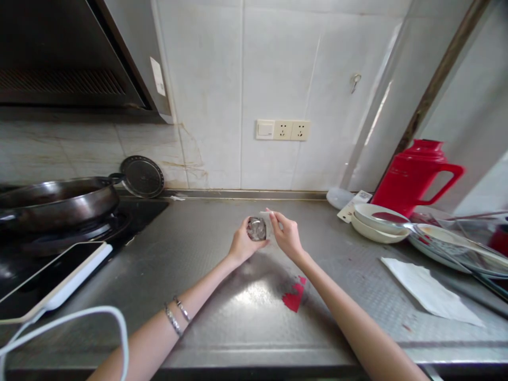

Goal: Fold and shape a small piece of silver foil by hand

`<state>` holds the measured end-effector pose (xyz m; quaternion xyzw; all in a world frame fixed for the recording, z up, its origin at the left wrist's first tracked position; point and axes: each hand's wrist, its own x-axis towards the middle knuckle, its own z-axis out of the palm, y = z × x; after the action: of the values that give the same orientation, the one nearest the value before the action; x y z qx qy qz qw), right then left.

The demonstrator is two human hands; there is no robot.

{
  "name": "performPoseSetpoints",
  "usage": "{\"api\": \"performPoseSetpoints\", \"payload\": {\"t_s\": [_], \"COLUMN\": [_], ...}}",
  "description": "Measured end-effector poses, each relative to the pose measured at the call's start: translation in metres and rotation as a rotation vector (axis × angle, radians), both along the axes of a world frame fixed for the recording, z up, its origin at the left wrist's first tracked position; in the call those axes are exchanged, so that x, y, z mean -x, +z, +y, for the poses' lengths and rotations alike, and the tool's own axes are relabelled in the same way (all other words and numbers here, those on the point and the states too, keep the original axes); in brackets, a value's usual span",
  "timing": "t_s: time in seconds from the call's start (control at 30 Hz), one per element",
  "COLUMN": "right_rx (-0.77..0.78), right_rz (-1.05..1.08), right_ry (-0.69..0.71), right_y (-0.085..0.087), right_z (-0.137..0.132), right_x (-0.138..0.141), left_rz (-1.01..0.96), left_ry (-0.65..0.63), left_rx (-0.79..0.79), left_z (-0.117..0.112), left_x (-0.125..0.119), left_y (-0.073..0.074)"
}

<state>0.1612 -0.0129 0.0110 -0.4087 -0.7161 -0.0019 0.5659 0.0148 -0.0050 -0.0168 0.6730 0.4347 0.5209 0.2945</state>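
Observation:
My left hand [243, 244] is wrapped round a small clear glass jar [256, 228], whose round end faces me. Beside it, my right hand [286, 233] pinches the edge of a thin whitish piece [267, 214] between thumb and fingers. That piece lies against or right beside the jar's right side; whether it is attached I cannot tell. Torn red scraps [292, 299] lie on the steel counter [214, 323] below my hands, nearer to the right forearm.
A metal pan [59, 203] stands on the black stove at left, near a phone [55, 280] with a white cable [115, 312]. At right are a red thermos [410, 172], stacked bowls [379, 230], plates and a white tissue [431, 291]. A tiled wall closes the back.

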Motion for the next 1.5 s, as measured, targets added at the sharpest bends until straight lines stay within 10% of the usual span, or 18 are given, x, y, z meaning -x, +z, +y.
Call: {"api": "performPoseSetpoints", "payload": {"t_s": [0.77,1.07,1.5], "right_rx": [-0.499,-0.419,-0.249], "right_rz": [-0.595,-0.235,-0.404], "right_ry": [0.186,0.076,0.093], "right_y": [-0.012,0.001,-0.003], "right_z": [-0.019,-0.011,-0.01], "right_x": [0.026,0.003,0.005], "left_rz": [-0.008,0.022,0.035], "left_ry": [0.055,-0.04,-0.035], "left_rx": [-0.058,-0.068,-0.093], "left_z": [0.009,-0.003,-0.007], "left_x": [0.007,0.002,0.001], "left_y": [-0.005,0.009,0.008]}}
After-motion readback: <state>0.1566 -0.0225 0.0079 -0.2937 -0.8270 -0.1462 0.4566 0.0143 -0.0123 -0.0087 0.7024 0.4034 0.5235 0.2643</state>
